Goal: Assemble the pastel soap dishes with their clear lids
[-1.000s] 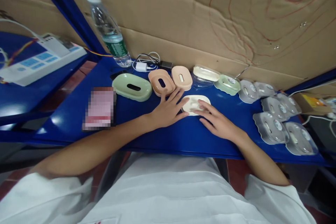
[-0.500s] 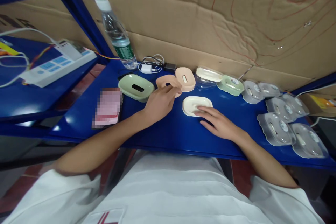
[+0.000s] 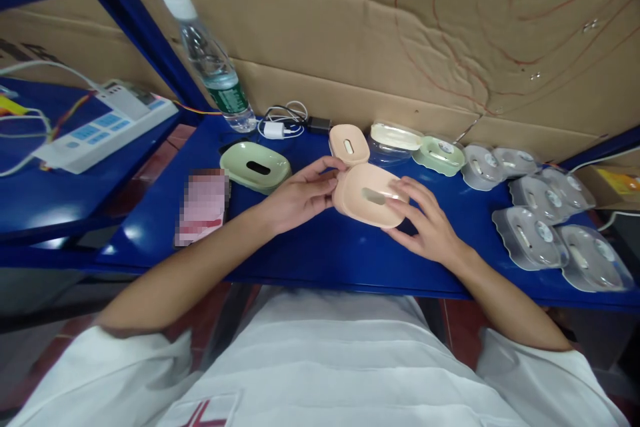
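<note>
A peach oval dish with an oblong slot in its middle is held between my two hands above the blue table. My left hand grips its left edge with thumb and fingers. On its right side, the fingers of my right hand close over the rim. The cream oval dish cannot be made out, as the peach one covers its former place. Behind the held dish sits a second peach piece with a pale slot. Left of my left hand, a green oval dish with a dark slot rests on the table.
A water bottle and a white charger with cables stand at the back. A phone lies left. Clear-lidded packs, a green pack and a cream-topped pack line the back and right. A power strip is far left.
My left hand has lifted the peach slotted dish and brought it right, toward me. My right hand has moved from the cream dish to the peach dish's right edge.
</note>
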{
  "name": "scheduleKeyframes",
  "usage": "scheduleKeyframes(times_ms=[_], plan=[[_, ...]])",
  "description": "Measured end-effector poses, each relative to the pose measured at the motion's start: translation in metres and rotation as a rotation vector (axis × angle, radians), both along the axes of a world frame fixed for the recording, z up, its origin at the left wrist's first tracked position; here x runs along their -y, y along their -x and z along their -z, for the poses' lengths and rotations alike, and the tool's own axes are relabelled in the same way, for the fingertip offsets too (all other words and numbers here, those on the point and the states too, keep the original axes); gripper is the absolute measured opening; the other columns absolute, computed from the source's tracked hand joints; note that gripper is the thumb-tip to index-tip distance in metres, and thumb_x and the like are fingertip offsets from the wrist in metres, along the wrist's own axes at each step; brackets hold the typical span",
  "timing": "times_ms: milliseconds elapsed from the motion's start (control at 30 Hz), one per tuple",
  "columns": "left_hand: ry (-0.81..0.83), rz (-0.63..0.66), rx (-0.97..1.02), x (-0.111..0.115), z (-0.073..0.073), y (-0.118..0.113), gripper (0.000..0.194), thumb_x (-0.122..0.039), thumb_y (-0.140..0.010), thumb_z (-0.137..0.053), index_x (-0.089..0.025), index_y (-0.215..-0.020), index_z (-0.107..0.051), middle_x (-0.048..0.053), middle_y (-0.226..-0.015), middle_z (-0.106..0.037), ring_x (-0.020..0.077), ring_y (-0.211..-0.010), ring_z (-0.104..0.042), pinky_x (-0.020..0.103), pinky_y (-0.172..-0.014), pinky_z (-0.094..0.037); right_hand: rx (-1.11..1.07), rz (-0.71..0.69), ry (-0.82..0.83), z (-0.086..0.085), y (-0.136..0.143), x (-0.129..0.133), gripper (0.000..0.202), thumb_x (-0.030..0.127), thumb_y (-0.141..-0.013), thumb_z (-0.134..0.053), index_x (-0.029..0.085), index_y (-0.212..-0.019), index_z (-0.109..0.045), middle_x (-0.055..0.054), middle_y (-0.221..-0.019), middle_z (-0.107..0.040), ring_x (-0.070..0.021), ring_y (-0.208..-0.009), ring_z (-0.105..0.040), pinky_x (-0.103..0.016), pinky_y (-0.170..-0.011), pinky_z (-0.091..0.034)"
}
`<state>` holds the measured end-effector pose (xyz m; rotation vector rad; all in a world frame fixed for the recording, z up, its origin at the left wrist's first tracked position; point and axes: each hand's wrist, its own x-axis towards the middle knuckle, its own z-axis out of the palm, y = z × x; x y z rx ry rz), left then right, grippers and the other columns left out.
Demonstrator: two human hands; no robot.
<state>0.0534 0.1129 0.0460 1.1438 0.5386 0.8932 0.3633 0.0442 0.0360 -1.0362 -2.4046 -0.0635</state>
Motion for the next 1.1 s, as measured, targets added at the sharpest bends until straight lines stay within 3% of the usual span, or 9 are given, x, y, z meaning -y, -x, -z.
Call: scheduleKeyframes(times_ms=[67, 200, 300, 400, 533, 633, 733, 1000, 1100], plan=[[-0.004, -0.018, -0.009, -0.003, 0.005, -0.002, 0.036, -0.038, -0.088, -0.087, -0.026, -0.113, -0.064, 0.001, -0.1, -0.07, 0.0156, -0.089, -0.071, 0.032, -0.085, -0.062, -0.06, -0.059, 0.016, -0.002, 0.0, -0.003, 0.057, 0.03, -0.104, -0.067, 0.037, -0.159, -0.053, -0.009, -0.155, -0.064, -0.034, -0.154, -0.052, -0.061, -0.128, -0.046], [-0.175, -0.042, -0.172, -0.006, 0.019, -0.003, 0.038, -0.027, -0.095, -0.073, -0.027, -0.13, -0.056, 0.001, -0.108, -0.07, 0.0145, -0.091, -0.071, 0.036, -0.091, -0.062, -0.063, -0.035, 0.154, -0.001, -0.003, -0.011, 0.042, 0.03, -0.11, -0.056, 0.03, -0.152, -0.063, -0.009, -0.149, -0.07, -0.0291, -0.146, -0.061, -0.058, -0.127, -0.049], [-0.481, -0.131, -0.482, -0.004, 0.03, -0.003, 0.044, -0.025, -0.097, -0.065, -0.025, -0.14, -0.053, 0.008, -0.125, -0.066, 0.0207, -0.105, -0.07, 0.043, -0.096, -0.062, -0.032, -0.03, 0.207, -0.001, -0.007, -0.016, 0.039, 0.031, -0.112, -0.052, 0.026, -0.149, -0.064, -0.01, -0.149, -0.07, -0.0278, -0.146, -0.061, -0.057, -0.128, -0.047], [-0.872, -0.217, -0.779, 0.003, 0.035, -0.005, 0.046, -0.022, -0.1, -0.061, -0.022, -0.145, -0.053, 0.017, -0.148, -0.053, 0.0295, -0.138, -0.057, 0.053, -0.117, -0.052, -0.026, -0.02, 0.221, -0.005, -0.012, -0.017, 0.039, 0.03, -0.112, -0.05, 0.024, -0.148, -0.063, -0.012, -0.149, -0.068, -0.0277, -0.148, -0.059, -0.056, -0.129, -0.045], [-1.143, -0.145, -0.958, 0.016, 0.032, -0.009, 0.043, -0.026, -0.101, -0.065, -0.02, -0.143, -0.056, 0.019, -0.153, -0.05, 0.0341, -0.141, -0.055, 0.054, -0.118, -0.05, 0.003, -0.019, 0.285, -0.009, -0.017, -0.016, 0.039, 0.034, -0.111, -0.054, 0.026, -0.148, -0.063, -0.012, -0.146, -0.069, -0.0289, -0.144, -0.061, -0.054, -0.123, -0.052], [-1.254, -0.155, -1.095, 0.02, 0.029, -0.01, 0.034, -0.03, -0.1, -0.07, -0.02, -0.131, -0.063, 0.019, -0.158, -0.049, 0.0397, -0.143, -0.053, 0.056, -0.113, -0.052, 0.032, -0.06, 0.294, -0.006, -0.014, -0.016, 0.047, 0.041, -0.106, -0.065, 0.029, -0.152, -0.061, -0.012, -0.148, -0.066, -0.0306, -0.145, -0.059, -0.054, -0.123, -0.052], [-1.331, -0.151, -1.17, 0.02, 0.026, -0.01, 0.024, -0.026, -0.1, -0.07, -0.02, -0.123, -0.066, 0.019, -0.156, -0.054, 0.0386, -0.14, -0.056, 0.053, -0.11, -0.052, 0.07, -0.086, 0.255, 0.0, -0.009, -0.016, 0.047, 0.039, -0.108, -0.063, 0.03, -0.154, -0.061, -0.013, -0.148, -0.065, -0.0308, -0.144, -0.06, -0.055, -0.123, -0.051], [-1.442, -0.102, -1.219, 0.02, 0.022, -0.01, 0.013, -0.026, -0.103, -0.066, -0.019, -0.114, -0.069, 0.016, -0.142, -0.066, 0.0345, -0.13, -0.062, 0.047, -0.104, -0.051, 0.145, -0.094, 0.143, 0.007, -0.001, -0.016, 0.039, 0.026, -0.111, -0.053, 0.027, -0.148, -0.067, -0.013, -0.139, -0.072, -0.0288, -0.139, -0.064, -0.055, -0.121, -0.052], [-1.443, -0.123, -1.197, 0.02, 0.021, -0.009, 0.02, -0.036, -0.103, -0.069, -0.018, -0.112, -0.069, 0.016, -0.14, -0.067, 0.0347, -0.128, -0.061, 0.046, -0.103, -0.05, 0.141, -0.112, 0.143, 0.008, -0.001, -0.017, 0.04, 0.029, -0.111, -0.055, 0.028, -0.151, -0.065, -0.012, -0.14, -0.072, -0.0287, -0.138, -0.064, -0.056, -0.122, -0.051]])
